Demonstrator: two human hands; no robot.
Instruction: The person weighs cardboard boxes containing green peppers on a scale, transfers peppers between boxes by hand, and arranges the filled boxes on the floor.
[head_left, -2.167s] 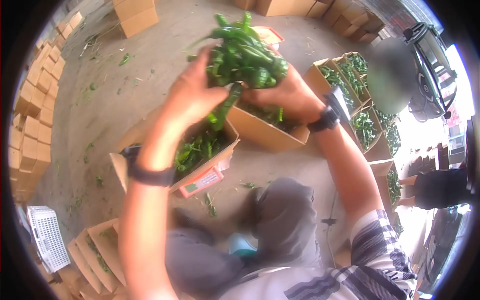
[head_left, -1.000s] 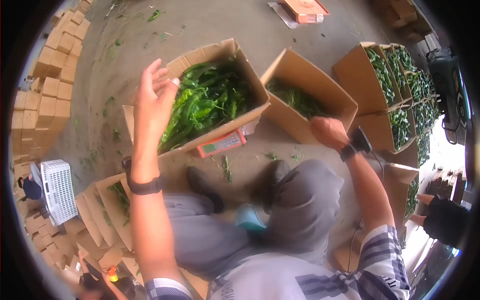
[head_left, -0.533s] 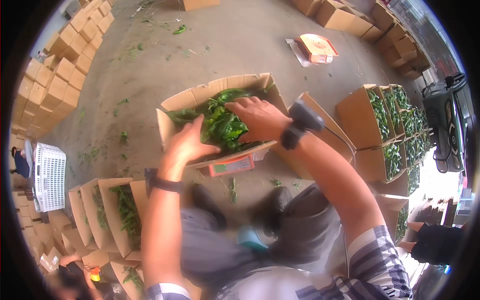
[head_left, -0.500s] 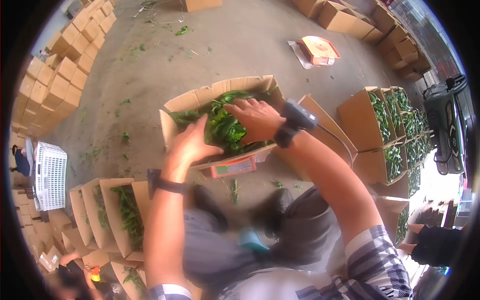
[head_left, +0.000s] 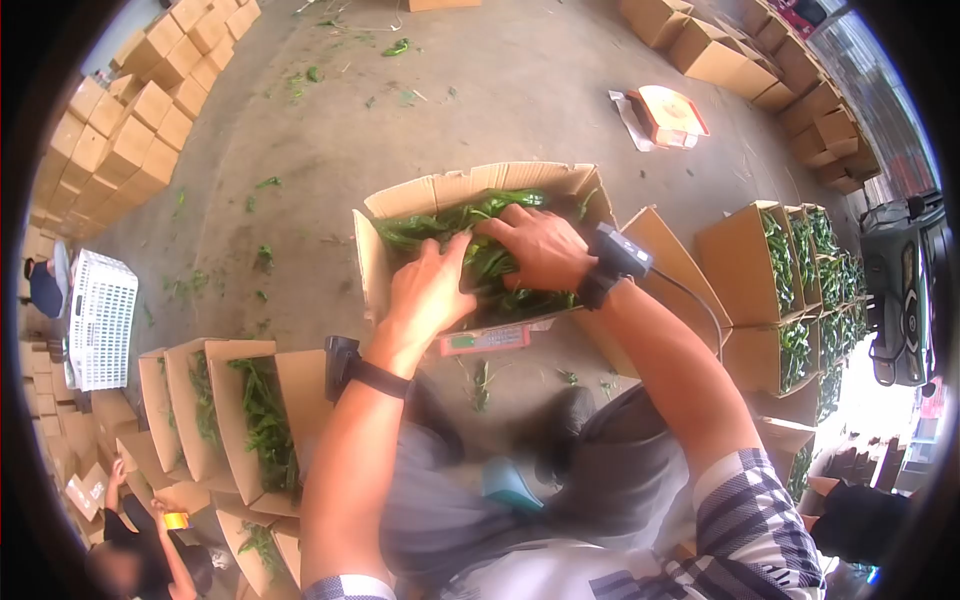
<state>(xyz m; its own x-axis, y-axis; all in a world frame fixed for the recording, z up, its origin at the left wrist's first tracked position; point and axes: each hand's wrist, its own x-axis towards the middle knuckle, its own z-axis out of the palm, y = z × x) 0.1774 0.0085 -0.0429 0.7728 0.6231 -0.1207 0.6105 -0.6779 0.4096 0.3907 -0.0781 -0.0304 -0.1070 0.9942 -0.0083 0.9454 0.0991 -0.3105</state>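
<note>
Green peppers [head_left: 405, 232] lie in an open cardboard box [head_left: 450, 187], which rests on an orange scale [head_left: 486, 340] with its display facing me. Both hands are inside the box. My left hand [head_left: 432, 285] is on the left part of the peppers, fingers bent and thumb toward the middle. My right hand [head_left: 540, 248] lies across the peppers from the right, its fingertips near those of the left. Both hands curl round peppers between them; some fingertips are hidden among the peppers. A second open box [head_left: 665, 262] stands to the right, partly behind my right forearm.
Boxes of peppers [head_left: 745, 262] stand at the right, more [head_left: 225, 400] at the lower left. Another orange scale [head_left: 668, 117] is on the floor. A white crate [head_left: 102, 320] and stacked boxes [head_left: 130, 145] are at the left. One person [head_left: 150, 545] is lower left, another [head_left: 860, 520] lower right.
Earlier both hands held a bunch of peppers up, then were apart at two boxes. Since half a second ago they have drawn closer together in the box. The view has shifted.
</note>
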